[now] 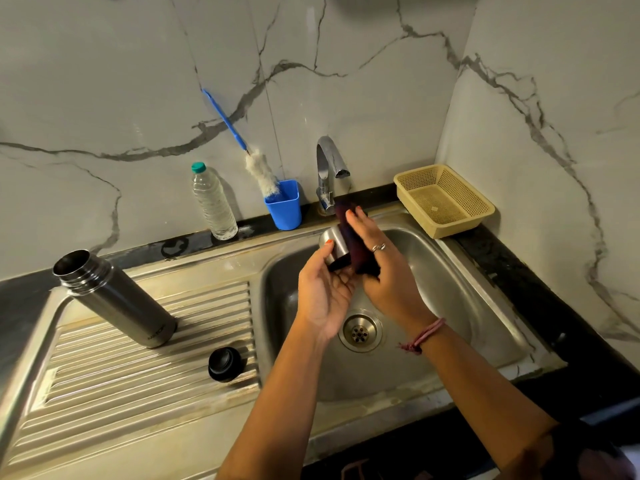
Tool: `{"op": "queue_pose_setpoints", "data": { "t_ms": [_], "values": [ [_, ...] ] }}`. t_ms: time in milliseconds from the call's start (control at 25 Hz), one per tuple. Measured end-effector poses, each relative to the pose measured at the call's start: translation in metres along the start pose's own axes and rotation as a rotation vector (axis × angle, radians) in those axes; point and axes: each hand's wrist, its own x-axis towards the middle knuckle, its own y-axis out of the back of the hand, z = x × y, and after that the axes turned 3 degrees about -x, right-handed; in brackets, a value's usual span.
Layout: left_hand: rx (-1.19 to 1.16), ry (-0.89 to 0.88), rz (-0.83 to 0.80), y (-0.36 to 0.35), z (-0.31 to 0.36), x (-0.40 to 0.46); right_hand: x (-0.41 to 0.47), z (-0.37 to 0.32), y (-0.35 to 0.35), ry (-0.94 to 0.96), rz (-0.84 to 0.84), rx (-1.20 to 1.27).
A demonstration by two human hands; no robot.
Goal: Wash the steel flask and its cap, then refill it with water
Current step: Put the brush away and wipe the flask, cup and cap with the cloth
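over the sink basin (450, 289), the left hand (323, 296) curls round a steel cap (333, 244), thumb on its side. the right hand (384, 271) presses a dark scrub pad (349, 237) against the cap, fingers nearly straight along the pad. the open steel flask (114, 296) stands upright on the ribbed drainboard (138, 375), well apart from the hands; a black inner stopper (225, 363) sits near it. behind: tap (327, 168), bottle brush (258, 171) in a blue cup (284, 206), plastic water bottle (213, 202), and yellow basket (443, 199).
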Motion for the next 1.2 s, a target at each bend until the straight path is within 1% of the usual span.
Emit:
{"op": "queue_pose_setpoints", "data": {
  "t_ms": [40,80,120,200,240,320,400,440,480,560,600,720,760,800,880,920,960,1040,1080,1120,1200],
  "values": [
    [0.027,-0.012,-0.010,-0.002,0.000,-0.002,0.004,0.000,0.002,-0.057,-0.007,0.073],
    [0.043,-0.023,-0.025,-0.004,-0.001,-0.002,0.006,-0.002,0.002,-0.074,-0.003,0.087],
    [0.044,-0.026,-0.040,-0.005,-0.001,-0.003,0.005,-0.004,0.002,-0.060,0.007,0.061],
    [0.020,-0.028,-0.068,-0.005,0.002,-0.002,0.003,-0.006,-0.001,0.040,0.020,-0.020],
    [0.011,-0.035,-0.076,-0.004,0.002,-0.001,0.003,-0.005,-0.001,0.054,0.013,-0.002],
    [0.011,-0.049,-0.077,0.001,0.003,0.002,0.005,-0.004,0.004,-0.042,-0.002,0.121],
    [0.018,-0.038,-0.049,0.005,0.005,0.003,0.006,-0.005,0.009,-0.122,-0.003,0.156],
    [0.012,-0.028,-0.035,0.006,0.005,0.004,0.006,-0.007,0.009,-0.113,0.008,0.119],
    [-0.002,-0.023,-0.032,0.007,0.006,0.005,0.004,-0.008,0.008,-0.063,0.015,0.055],
    [-0.037,-0.017,-0.038,0.007,0.008,0.004,0.000,-0.007,0.005,0.079,0.005,-0.105],
    [-0.039,-0.012,-0.041,0.005,0.008,0.003,-0.001,-0.004,0.005,0.091,-0.012,-0.100],
    [0.048,-0.015,-0.071,-0.002,0.005,-0.001,0.004,-0.003,0.009,-0.066,-0.024,0.116],
    [0.073,-0.020,-0.080,-0.005,0.004,-0.003,0.005,-0.005,0.010,-0.082,-0.016,0.131],
    [0.088,-0.029,-0.080,-0.005,0.003,-0.003,0.004,-0.008,0.010,-0.070,-0.009,0.112],
    [0.081,-0.048,-0.094,-0.006,0.005,-0.002,0.002,-0.013,0.007,0.026,-0.002,0.028],
    [0.075,-0.054,-0.106,-0.005,0.005,-0.002,0.001,-0.011,0.006,0.057,-0.008,0.026],
    [0.075,-0.061,-0.107,-0.004,0.005,-0.001,0.001,-0.010,0.008,0.034,-0.019,0.074],
    [0.076,-0.071,-0.082,0.001,0.004,0.001,0.003,-0.006,0.012,-0.094,-0.027,0.202],
    [0.075,-0.069,-0.063,0.003,0.004,0.002,0.003,-0.006,0.014,-0.136,-0.022,0.210],
    [0.068,-0.061,-0.042,0.004,0.004,0.003,0.002,-0.007,0.014,-0.139,-0.017,0.168],
    [0.032,-0.044,-0.025,0.006,0.005,0.003,-0.002,-0.009,0.011,-0.048,-0.019,0.025]
  ]
}}
